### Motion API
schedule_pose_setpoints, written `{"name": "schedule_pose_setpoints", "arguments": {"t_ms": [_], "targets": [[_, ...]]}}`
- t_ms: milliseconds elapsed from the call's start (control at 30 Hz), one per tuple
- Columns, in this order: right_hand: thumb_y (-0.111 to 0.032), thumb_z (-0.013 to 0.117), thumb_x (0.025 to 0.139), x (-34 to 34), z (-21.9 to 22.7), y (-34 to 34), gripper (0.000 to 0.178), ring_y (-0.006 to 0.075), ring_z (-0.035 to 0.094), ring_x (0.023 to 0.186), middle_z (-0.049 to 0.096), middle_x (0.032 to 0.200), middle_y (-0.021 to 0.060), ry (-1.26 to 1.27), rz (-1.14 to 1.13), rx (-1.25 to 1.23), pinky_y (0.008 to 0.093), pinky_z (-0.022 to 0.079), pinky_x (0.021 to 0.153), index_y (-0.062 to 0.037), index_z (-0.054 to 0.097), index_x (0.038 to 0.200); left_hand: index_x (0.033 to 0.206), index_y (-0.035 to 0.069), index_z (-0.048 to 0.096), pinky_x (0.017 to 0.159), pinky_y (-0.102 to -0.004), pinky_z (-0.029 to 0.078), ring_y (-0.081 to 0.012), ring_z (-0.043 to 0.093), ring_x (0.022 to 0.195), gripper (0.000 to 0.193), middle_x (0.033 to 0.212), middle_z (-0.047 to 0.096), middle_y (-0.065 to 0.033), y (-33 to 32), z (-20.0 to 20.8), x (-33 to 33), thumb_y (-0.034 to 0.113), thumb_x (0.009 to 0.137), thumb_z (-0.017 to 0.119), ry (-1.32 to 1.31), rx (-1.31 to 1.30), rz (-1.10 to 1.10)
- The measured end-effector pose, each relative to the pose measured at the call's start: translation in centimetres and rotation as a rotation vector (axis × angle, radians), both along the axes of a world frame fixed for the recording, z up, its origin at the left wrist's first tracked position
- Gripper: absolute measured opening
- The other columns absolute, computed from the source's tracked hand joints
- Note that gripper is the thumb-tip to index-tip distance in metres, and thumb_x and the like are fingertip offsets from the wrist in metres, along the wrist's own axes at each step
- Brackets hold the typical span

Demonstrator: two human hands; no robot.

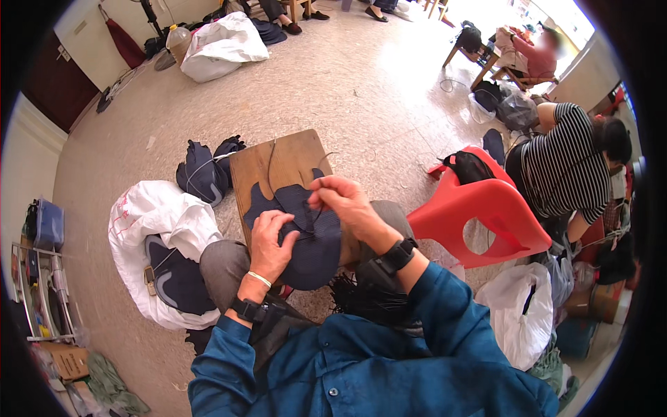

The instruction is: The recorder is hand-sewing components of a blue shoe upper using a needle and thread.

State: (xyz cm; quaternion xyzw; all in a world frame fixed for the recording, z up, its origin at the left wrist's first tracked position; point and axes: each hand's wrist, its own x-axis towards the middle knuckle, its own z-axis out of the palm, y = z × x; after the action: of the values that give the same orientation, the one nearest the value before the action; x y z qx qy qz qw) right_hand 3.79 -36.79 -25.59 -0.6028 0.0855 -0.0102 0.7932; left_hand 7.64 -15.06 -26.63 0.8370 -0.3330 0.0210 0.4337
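Note:
A dark navy fabric piece [310,258], cut like a shoe upper, lies over a wooden board [297,149] across my knees. My left hand [267,247] is on its left part, thumb and fingers closing on the fabric and a dark cord. Above the piece's right part, my right hand [351,208] is raised with thumb and forefinger pinched on a thin dark cord [310,217]. Loops of this cord run over the fabric and up the board. Whether a needle is between the right fingertips is too small to tell.
Left of my knees, a white sack [149,215] holds more navy pieces [177,278]; a tied navy bundle [201,170] lies beyond it. At the right stands a red plastic stool [479,222] beside a person in a striped top [563,163]. A white plastic bag [517,313] sits nearer.

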Motion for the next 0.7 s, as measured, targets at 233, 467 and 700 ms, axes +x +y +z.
{"name": "schedule_pose_setpoints", "arguments": {"t_ms": [233, 467, 700], "targets": [[-0.01, 0.056, 0.104, 1.9, 3.4, 3.5, 0.02, 0.014, 0.066, 0.103, 0.069, 0.111, 0.0047, -0.044, 0.106, 0.097, 0.0297, 0.054, 0.091, 0.0007, 0.066, 0.118, 0.095, 0.004, 0.069, 0.089, -0.0406, 0.05, -0.0331, 0.064, 0.098, 0.013, 0.096, 0.069, -0.0128, -1.4, -0.4, -0.1, 0.004, 0.083, 0.074, 0.269, -0.217, -0.001], [-0.004, 0.065, 0.083, 1.2, -2.7, 5.4, 0.007, 0.0401, 0.069, 0.09, 0.068, 0.086, 0.021, -0.234, 0.038, -1.114, 0.0472, 0.056, 0.075, -0.0007, 0.066, 0.089, 0.098, 0.0, 0.07, 0.071, -0.0222, 0.048, -0.0049, 0.058, 0.08, 0.007, 0.09, 0.064, 0.0019, 0.4, -1.8, 0.4, 0.007, 0.098, 0.069, 0.461, -0.456, 0.158], [-0.005, 0.069, 0.083, 1.4, -3.4, 6.7, 0.018, 0.0391, 0.069, 0.082, 0.066, 0.083, 0.0198, -0.245, 0.015, -1.272, 0.0455, 0.056, 0.068, -0.0007, 0.06, 0.096, 0.109, -0.002, 0.065, 0.075, -0.0235, 0.051, -0.007, 0.063, 0.08, 0.014, 0.089, 0.071, -0.0038, 0.7, -0.6, 0.9, 0.009, 0.101, 0.065, 0.585, -0.531, 0.142]]}}
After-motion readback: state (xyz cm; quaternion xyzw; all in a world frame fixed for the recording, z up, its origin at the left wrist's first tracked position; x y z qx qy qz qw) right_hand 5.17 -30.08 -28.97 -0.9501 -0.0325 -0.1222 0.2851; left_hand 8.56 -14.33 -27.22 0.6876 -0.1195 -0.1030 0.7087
